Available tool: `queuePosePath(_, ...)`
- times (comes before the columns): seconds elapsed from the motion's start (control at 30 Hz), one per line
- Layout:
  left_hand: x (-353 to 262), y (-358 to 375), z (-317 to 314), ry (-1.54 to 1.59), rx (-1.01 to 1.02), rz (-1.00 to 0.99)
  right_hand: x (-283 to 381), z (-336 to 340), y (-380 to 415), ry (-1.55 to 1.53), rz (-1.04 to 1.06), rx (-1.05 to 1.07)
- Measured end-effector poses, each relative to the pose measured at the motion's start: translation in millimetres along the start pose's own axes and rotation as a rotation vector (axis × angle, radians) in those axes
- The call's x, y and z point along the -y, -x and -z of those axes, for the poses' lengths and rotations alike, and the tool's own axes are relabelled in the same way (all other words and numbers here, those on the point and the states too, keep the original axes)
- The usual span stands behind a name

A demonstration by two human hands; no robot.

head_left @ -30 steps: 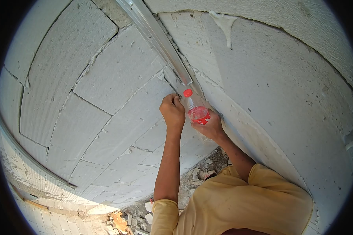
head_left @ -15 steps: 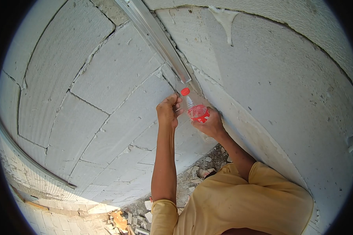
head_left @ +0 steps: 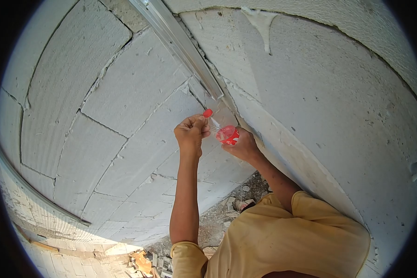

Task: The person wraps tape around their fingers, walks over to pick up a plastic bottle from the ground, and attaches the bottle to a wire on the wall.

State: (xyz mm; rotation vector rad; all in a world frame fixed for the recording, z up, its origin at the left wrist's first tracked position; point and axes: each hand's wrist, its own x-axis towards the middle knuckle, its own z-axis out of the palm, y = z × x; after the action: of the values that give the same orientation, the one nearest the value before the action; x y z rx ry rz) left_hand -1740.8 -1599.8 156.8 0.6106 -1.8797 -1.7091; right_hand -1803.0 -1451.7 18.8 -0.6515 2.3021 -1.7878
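My right hand (head_left: pixel 244 146) is wrapped round the lower part of a clear plastic bottle (head_left: pixel 228 134) with a red and white label. Its red cap (head_left: pixel 207 113) tilts up and left, toward my left hand (head_left: pixel 191 131). The fingers of that left hand are curled into a pinch right beside the cap and the neck. Whether they touch the cap, or hold something small, I cannot make out. Both hands are in front of the wall corner, just below the end of a metal profile (head_left: pixel 190 51).
Pale block walls (head_left: pixel 139 102) with rough joints meet close to my hands, the smooth right wall (head_left: pixel 338 92) running beside my right arm. Rubble (head_left: pixel 238 201) lies on the ground below. A long metal strip (head_left: pixel 41 192) leans at the far left.
The bottle has tipped further left, its cap moving left and slightly down toward my left fingers. My left hand has shifted a little left; my right hand still grips the bottle.
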Motion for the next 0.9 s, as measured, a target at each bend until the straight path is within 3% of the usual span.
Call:
queuePosePath(0.13,-5,-8,8,0.018,0.001,0.073,5,0,-1,-0.008,0.062,-0.01)
queuePosePath(0.4,5,-33,30,0.254,0.13,0.429,1,13,-11,-0.134,0.189,0.128)
queuePosePath(0.53,6,-31,26,0.19,0.096,0.443,-3,17,-23,-0.112,0.244,0.165)
queuePosePath(0.6,-6,-13,13,-0.166,0.02,0.254,3,17,-23,-0.099,0.205,0.113)
queuePosePath(0.7,5,0,2,-0.141,-0.069,0.067,13,14,-22,-0.009,0.214,-0.001)
queuePosePath(0.83,8,12,-5,-0.04,-0.082,-0.018,5,-7,-23,0.079,0.274,-0.127)
queuePosePath(0.9,-2,23,-11,-0.206,-0.113,-0.137,5,-14,-18,0.116,0.307,-0.214)
